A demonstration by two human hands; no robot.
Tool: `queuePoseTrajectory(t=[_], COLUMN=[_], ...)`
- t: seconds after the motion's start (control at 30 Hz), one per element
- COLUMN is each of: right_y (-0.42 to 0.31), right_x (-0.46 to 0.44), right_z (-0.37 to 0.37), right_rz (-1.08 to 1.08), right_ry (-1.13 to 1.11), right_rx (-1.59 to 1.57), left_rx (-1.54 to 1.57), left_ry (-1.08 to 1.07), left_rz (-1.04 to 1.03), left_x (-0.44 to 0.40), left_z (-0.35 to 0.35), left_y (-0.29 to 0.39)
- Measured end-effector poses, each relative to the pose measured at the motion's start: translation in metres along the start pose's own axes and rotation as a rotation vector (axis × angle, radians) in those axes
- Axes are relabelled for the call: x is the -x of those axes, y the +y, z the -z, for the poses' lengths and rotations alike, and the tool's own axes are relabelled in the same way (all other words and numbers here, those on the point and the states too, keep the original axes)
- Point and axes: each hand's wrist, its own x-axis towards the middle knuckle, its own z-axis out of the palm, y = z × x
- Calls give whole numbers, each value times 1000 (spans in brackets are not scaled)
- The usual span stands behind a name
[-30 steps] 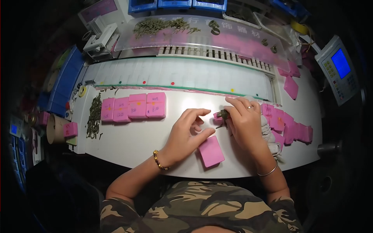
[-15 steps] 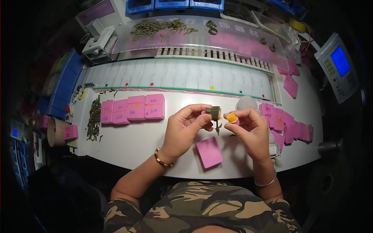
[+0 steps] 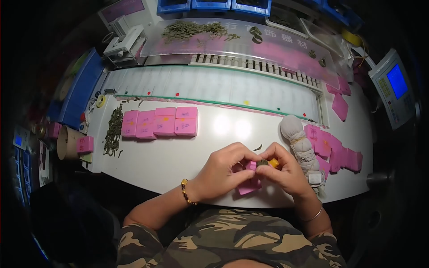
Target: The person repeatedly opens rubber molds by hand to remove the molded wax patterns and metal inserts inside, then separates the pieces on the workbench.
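Note:
Near the table's front edge both hands meet. My left hand (image 3: 225, 172) is closed on a small pink piece (image 3: 251, 165). My right hand (image 3: 284, 171) pinches a dark green piece (image 3: 262, 162), and a small yellow piece (image 3: 274, 163) shows between its fingers. The pink and green pieces touch or nearly touch. Below my left fingers lies a pink block (image 3: 249, 187), partly hidden. A small dark green sprig (image 3: 258, 147) rests on the table just above the hands.
Pink blocks (image 3: 164, 122) stand in a row at the left, beside a dark green pile (image 3: 114, 129). A white cloth bundle (image 3: 304, 149) and more pink blocks (image 3: 336, 152) lie right. Behind is a green-edged conveyor (image 3: 214, 87); a display unit (image 3: 393, 85) stands far right.
Both hands have moved down toward the front edge and come together over the pink block. The yellow piece, earlier apart from the green one, is now close beside it. The view has shifted slightly.

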Motion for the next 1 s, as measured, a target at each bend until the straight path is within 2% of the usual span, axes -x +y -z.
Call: queuePoseTrajectory(t=[0.07, 0.13, 0.2, 0.27, 0.37, 0.4, 0.47, 0.67, 0.73, 0.8, 0.87, 0.93, 1.0], right_y=[-6, 4, -2, -8, -10, -10, -11, -9, -9, -10, -8, -12, -9], right_x=[11, 23, 33, 35, 30, 27, 22, 4, 1, -1, -2, 0, -1], right_z=[-2, 1, -8, -15, -22, -23, -24, -23, -21, -21, -18, -12, -3], right_rz=[-13, 120, 141, 160, 117, 116, 120, 51, 44, 55, 69, 55, 141], right_ry=[-66, -107, -87, -64, 96, 97, 83, 139, 122, 133, 132, 122, 159], right_rx=[-36, 87, 8, -69, -187, -187, -261, -236, -245, -253, -276, -308, -416], left_rx=[53, 60, 111, 255, 326, 326, 510, 717, 826, 840, 1044, 1160, 1206], left_ry=[-43, -67, -69, 48, 139, 139, 180, 232, 231, 267, 268, 458, 497], left_rz=[-9, -74, -74, -79, -54, -54, 73, 71, 187, 201, 212, 191, 150], left_x=[7, 15, 18, 18, 13, 13, 13, 11, 10, 9, 9, 4, 4], left_z=[2, 0, -3, -10, -16, -16, -19, -22, -20, -24, -24, -10, 5], left_y=[11, 17, 24, 25, 19, 19, 18, -4, -6, -7, -13, -28, -35])
